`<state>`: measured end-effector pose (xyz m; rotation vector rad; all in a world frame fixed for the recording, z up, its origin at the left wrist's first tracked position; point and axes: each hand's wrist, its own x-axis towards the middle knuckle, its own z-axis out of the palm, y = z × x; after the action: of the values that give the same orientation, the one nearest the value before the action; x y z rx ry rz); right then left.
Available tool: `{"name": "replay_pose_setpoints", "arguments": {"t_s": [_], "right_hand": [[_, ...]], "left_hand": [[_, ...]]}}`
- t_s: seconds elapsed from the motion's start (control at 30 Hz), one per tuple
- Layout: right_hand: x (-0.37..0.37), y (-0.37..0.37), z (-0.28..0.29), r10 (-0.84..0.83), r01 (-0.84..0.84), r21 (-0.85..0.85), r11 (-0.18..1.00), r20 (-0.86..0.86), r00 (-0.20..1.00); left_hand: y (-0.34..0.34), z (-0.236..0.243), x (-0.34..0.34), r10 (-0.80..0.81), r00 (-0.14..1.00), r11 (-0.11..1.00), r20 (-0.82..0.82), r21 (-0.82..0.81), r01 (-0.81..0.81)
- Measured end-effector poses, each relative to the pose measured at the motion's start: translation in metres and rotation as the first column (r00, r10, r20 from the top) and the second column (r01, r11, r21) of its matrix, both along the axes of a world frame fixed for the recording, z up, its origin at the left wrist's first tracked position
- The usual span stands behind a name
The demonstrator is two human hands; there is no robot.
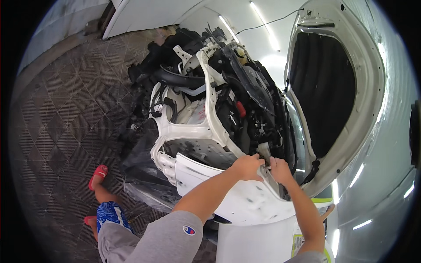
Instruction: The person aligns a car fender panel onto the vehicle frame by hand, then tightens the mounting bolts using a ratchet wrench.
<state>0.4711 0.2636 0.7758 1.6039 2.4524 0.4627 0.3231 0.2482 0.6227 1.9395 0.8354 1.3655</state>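
Note:
Both my hands meet at the upper edge of a white car fender (258, 197), beside the open engine bay. My left hand (247, 168) is closed, fingers curled down over the fender edge. Just to its right, my right hand (280, 171) is closed in a pinch, its fingertips close to the left hand. A small pale metallic piece shows between the hands; its kind is too small to tell. Beyond the fingers, a pale bracket-like part (265, 150) stands at the bay's edge. What each hand grips is mostly hidden by the fingers.
The raised hood (372, 83) with its black lining stands at the right. White front frame rails (184, 130) lie exposed, with dark engine parts (237, 111) and loose wiring. Clear plastic sheeting (147, 175) hangs at the left over the patterned dark floor (66, 118).

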Motion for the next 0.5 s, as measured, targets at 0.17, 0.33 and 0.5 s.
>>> {"name": "replay_pose_setpoints", "arguments": {"t_s": [0.17,0.33,0.5], "right_hand": [[-0.040,0.003,0.021,-0.851,0.590,-0.623,0.513,-0.282,0.443],[-0.038,-0.018,0.020,0.118,-0.086,-0.157,0.984,0.202,0.972],[-0.002,-0.005,0.008,0.263,-0.261,-0.031,0.965,0.063,0.963]], "left_hand": [[-0.004,-0.002,0.002,0.022,1.000,1.000,-0.010,-0.001,-0.022],[-0.002,-0.001,-0.005,0.026,0.999,0.999,-0.039,-0.024,-0.027],[-0.005,0.005,-0.006,0.013,0.999,1.000,-0.036,-0.019,-0.014]]}}
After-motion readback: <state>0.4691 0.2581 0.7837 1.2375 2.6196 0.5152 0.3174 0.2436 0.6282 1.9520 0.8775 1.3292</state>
